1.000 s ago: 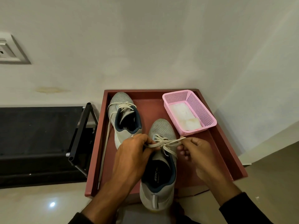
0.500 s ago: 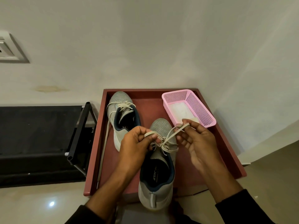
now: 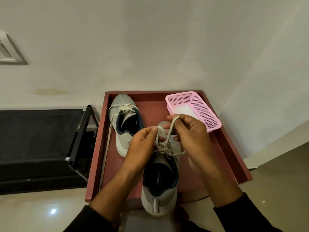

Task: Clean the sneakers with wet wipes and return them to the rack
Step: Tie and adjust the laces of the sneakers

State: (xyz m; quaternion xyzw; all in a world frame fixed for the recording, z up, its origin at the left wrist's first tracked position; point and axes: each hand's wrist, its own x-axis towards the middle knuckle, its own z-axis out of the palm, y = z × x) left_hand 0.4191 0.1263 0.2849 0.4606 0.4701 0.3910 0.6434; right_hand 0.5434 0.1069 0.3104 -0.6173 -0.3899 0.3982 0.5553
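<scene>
Two grey sneakers with dark blue lining lie on a reddish-brown tray (image 3: 230, 158). The near sneaker (image 3: 158, 190) points away from me, its heel over the tray's front edge. My left hand (image 3: 142, 146) pinches one strand of its pale lace (image 3: 163, 146) just above the knot. My right hand (image 3: 190, 134) pinches a lace loop raised over the toe. The far sneaker (image 3: 124, 124) rests at the tray's back left, one long lace trailing down the left side. A pink mesh basket (image 3: 207, 114) at the back right holds white wipes (image 3: 183, 109).
A black shoe rack (image 3: 80, 136) stands left of the tray, against a dark panel. A pale wall rises directly behind the tray and closes in on the right. A glossy beige floor lies around the tray's front.
My hands, first pulling the lace ends apart sideways, have come together over the toe. My right hand has lifted its loop up and toward the left hand.
</scene>
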